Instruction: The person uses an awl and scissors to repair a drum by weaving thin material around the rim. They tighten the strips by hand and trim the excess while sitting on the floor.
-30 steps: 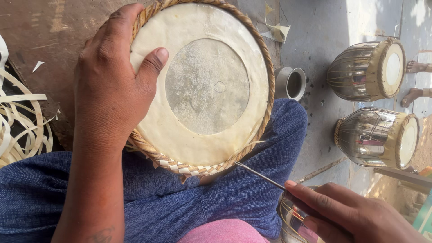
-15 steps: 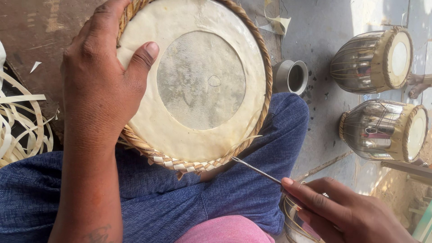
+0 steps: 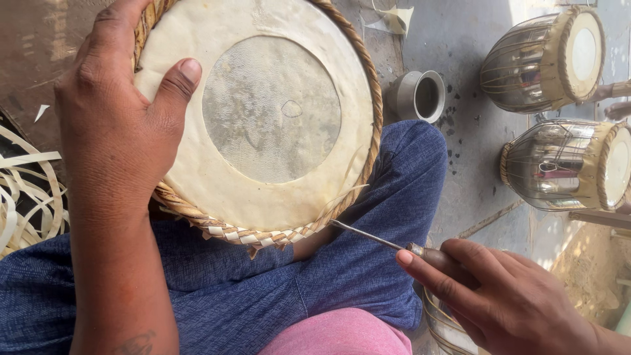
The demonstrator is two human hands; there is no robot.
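A round drum head (image 3: 263,125) of pale hide with a grey centre patch and a braided strap rim rests on my lap. My left hand (image 3: 118,125) lies on its left side, thumb on the skin, fingers over the rim. My right hand (image 3: 499,296) is shut on a thin metal awl (image 3: 381,240) with a dark handle. The awl's tip touches the braided rim at the drum's lower right edge.
Two metal drum shells (image 3: 539,56) (image 3: 565,164) with laced heads lie on the grey floor at the right. A small metal cup (image 3: 420,95) stands behind my knee. Loose pale straps (image 3: 26,190) lie piled at the left. Another metal object (image 3: 447,325) sits under my right hand.
The drum head and my left hand have shifted up and left in view. My right hand has kept the awl's tip at the rim's lower right.
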